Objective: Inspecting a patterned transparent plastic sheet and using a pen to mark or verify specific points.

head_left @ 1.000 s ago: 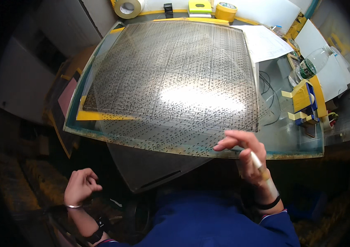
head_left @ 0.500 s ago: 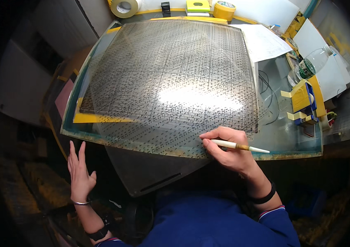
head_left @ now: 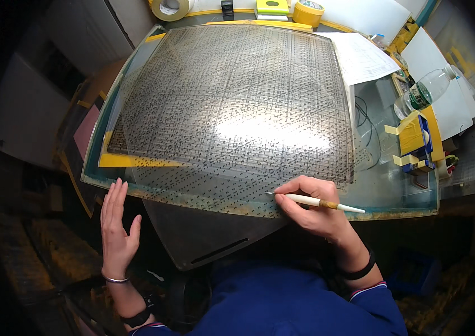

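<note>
Right hand (head_left: 318, 217) pinches pen-like tool (head_left: 304, 199) near its tip, prob for control, by counter's (head_left: 402, 203) front edge; left hand (head_left: 118, 238) empty.

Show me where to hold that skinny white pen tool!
Probably pinch the white pen tool just behind its fine tip, from the right, as the right hand does: it's slim, its tip points left over the dotted clear film, and its brown band and tapered tail stick out to the right.
</note>
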A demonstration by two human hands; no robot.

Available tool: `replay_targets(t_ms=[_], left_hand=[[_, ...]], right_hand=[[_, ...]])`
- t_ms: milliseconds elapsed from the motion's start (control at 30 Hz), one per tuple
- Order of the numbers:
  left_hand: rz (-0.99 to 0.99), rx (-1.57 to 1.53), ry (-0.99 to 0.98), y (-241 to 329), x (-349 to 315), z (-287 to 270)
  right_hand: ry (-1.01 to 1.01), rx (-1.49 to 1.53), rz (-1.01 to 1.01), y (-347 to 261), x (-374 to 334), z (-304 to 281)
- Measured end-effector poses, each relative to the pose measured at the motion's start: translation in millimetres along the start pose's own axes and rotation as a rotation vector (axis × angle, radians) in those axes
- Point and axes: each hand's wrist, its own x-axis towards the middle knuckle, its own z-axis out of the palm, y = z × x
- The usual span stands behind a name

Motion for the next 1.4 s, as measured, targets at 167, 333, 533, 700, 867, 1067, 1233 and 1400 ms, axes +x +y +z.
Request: replay_targets(t_ms=[167,333,533,700,867,1067,1233,1400], left_hand=[[-0.047,0.006,0.003,-6,-2,8],[-0.06,0.033,-0.014,-9,-3,12],[-0.043,0.055,-0.053,-9,1,7],[-0.053,0.057,-0.059,-8,3,2],[-0.065,0.023,-0.065,-9,5,4],[-0.078,0.034,-0.06,-8,2,-1],[-0.069,0.036,-0.057,-7,5,1],[-0.072,0.035,-0.058,-7,4,1]], right_hand=[[0.007,-0.013,-0.011,-1,0,0],[0.035,-0.016,-0.001,-1,0,2],[0.005,0.004,0.024,-1,0,0],[-0.025,-0.002,-0.024,0,0,-2],[0.043,0.012,0.016,1,0,3],[-0.033,0.029,0.002,0,1,-1],[-0.034,0.035,-0.012,3,-1,0],[0.018,0.014,0.019,-1,0,2]])
